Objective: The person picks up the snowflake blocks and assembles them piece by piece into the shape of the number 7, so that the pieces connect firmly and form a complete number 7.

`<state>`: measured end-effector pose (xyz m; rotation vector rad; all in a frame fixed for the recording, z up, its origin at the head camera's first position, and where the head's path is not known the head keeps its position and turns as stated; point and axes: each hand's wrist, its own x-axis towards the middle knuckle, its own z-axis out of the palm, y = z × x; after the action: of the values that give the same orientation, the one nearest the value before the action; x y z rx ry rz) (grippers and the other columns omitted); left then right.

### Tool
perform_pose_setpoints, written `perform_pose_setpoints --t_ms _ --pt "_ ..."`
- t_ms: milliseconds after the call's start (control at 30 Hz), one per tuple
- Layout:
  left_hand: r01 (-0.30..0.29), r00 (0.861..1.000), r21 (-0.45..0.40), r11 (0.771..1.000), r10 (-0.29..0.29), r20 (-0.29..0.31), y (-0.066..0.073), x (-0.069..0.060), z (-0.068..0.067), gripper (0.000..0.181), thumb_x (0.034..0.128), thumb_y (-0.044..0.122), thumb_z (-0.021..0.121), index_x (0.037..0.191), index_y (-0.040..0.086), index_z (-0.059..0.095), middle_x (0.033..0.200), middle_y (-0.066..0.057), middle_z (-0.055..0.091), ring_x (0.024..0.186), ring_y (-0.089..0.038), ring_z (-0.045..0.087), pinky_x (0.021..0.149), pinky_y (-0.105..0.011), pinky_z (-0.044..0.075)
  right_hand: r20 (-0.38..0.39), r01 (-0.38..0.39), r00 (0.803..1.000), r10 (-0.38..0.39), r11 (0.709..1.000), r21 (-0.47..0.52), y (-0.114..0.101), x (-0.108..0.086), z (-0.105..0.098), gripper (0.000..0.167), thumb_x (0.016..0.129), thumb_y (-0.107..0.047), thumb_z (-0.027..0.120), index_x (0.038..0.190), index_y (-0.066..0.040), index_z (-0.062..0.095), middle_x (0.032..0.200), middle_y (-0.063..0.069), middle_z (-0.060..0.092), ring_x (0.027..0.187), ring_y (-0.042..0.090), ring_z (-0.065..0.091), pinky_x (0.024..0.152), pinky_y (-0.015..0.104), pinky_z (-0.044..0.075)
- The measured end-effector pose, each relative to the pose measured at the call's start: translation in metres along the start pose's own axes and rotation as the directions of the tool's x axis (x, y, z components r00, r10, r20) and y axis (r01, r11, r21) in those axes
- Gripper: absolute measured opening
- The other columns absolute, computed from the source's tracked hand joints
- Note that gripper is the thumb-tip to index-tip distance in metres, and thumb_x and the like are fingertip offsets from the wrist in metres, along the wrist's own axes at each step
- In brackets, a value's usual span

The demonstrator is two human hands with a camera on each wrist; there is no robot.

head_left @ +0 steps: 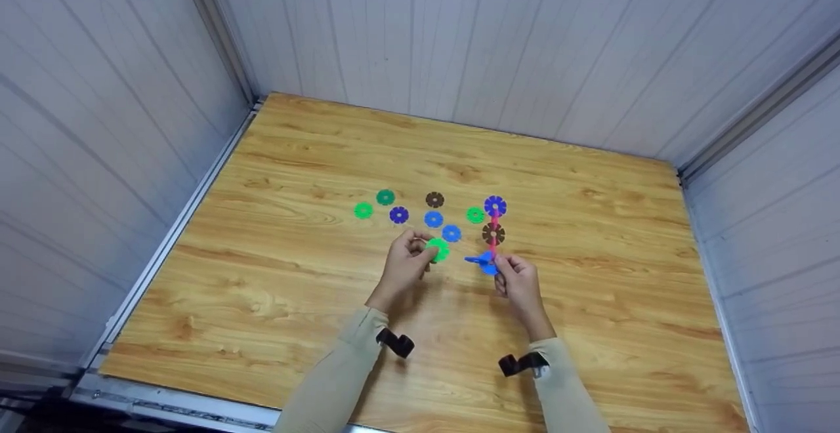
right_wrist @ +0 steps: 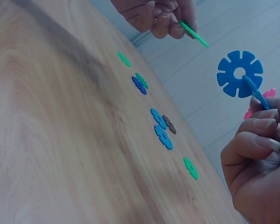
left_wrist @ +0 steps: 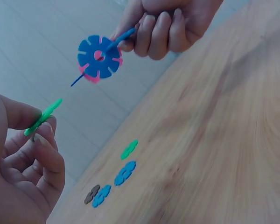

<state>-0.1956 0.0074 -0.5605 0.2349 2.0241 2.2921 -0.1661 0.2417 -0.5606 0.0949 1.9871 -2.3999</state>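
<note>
Sleeved forearms (head_left: 331,380), cut off below, extend from six o'clock. Held apart, the left hand (head_left: 403,266) pinches a green disc (head_left: 440,250) at its two o'clock; the right hand (head_left: 520,282) pinches a disc chain (head_left: 487,233) pointing toward eleven, partly hiding its near end. Farther, loose discs (head_left: 428,219) lie toward twelve on the table (head_left: 295,328).

Eight single discs (head_left: 428,220), one joined disc chain (head_left: 487,236)

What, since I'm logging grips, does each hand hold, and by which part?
Left hand pinches a light green disc by its edge; right hand pinches joined discs at their near blue end, exact spot unclear.
</note>
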Motion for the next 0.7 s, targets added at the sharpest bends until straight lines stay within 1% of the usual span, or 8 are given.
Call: perform_pose_setpoints --t_ms 133,233,300,400,533,700 --pt "0.002 0.999 -0.028 1.000 -0.001 0.047 0.004 0.000 0.008 0.022 0.0935 -0.005 0.061 0.113 -0.013 0.055 0.076 -0.024 0.059 0.054 -0.018 0.049 0.044 -0.022 0.039 0.007 0.020 1.000 -0.020 1.000 -0.001 0.001 0.000 0.000 0.023 0.102 -0.006 0.052 0.082 -0.001 0.061 0.056 0.000 0.044 0.044 0.007 0.040 0.039 0.017 0.029" --pt "-0.002 0.998 -0.033 0.999 0.005 0.068 0.014 -0.003 0.012 0.023 0.0927 -0.007 0.060 0.113 -0.016 0.055 0.077 -0.026 0.059 0.053 -0.018 0.049 0.044 -0.021 0.040 0.014 0.032 0.999 -0.032 0.999 -0.001 0.001 0.000 0.000 0.024 0.102 -0.006 0.052 0.081 -0.001 0.061 0.056 0.000 0.045 0.043 0.007 0.039 0.039 0.017 0.028" --pt "-0.005 0.997 -0.036 0.999 0.008 0.074 0.021 -0.006 0.014 0.022 0.0922 -0.009 0.060 0.112 -0.018 0.055 0.075 -0.023 0.059 0.053 -0.018 0.049 0.045 -0.021 0.041 0.015 0.035 0.999 -0.035 0.999 -0.004 0.001 0.000 0.001 0.024 0.102 -0.006 0.052 0.081 -0.001 0.061 0.056 0.000 0.045 0.043 0.007 0.040 0.039 0.017 0.028" --pt "-0.011 0.997 -0.048 0.999 0.015 0.079 0.031 -0.009 0.017 0.022 0.0917 -0.009 0.060 0.111 -0.019 0.054 0.073 -0.016 0.059 0.051 -0.015 0.048 0.044 -0.020 0.041 0.016 0.031 0.999 -0.031 0.999 -0.011 0.001 0.000 0.001 0.024 0.102 -0.007 0.053 0.082 0.001 0.061 0.057 0.001 0.045 0.044 0.008 0.040 0.039 0.017 0.029" --pt "-0.015 0.996 -0.055 0.998 0.020 0.091 0.032 -0.009 0.020 0.021 0.0912 -0.010 0.060 0.110 -0.019 0.055 0.071 -0.008 0.058 0.050 -0.010 0.047 0.044 -0.020 0.040 0.014 0.023 1.000 -0.023 1.000 -0.020 0.001 0.000 0.001 0.023 0.102 -0.007 0.053 0.082 0.001 0.061 0.057 0.001 0.045 0.045 0.008 0.040 0.039 0.018 0.029" --pt "-0.015 0.995 -0.050 0.999 0.020 0.100 0.030 -0.008 0.021 0.020 0.0907 -0.011 0.060 0.108 -0.019 0.055 0.070 -0.008 0.057 0.050 -0.010 0.047 0.043 -0.019 0.040 0.019 0.020 1.000 -0.019 0.999 -0.026 0.001 0.000 0.001 0.023 0.102 -0.007 0.053 0.082 -0.001 0.061 0.057 0.000 0.045 0.045 0.007 0.041 0.039 0.017 0.029"
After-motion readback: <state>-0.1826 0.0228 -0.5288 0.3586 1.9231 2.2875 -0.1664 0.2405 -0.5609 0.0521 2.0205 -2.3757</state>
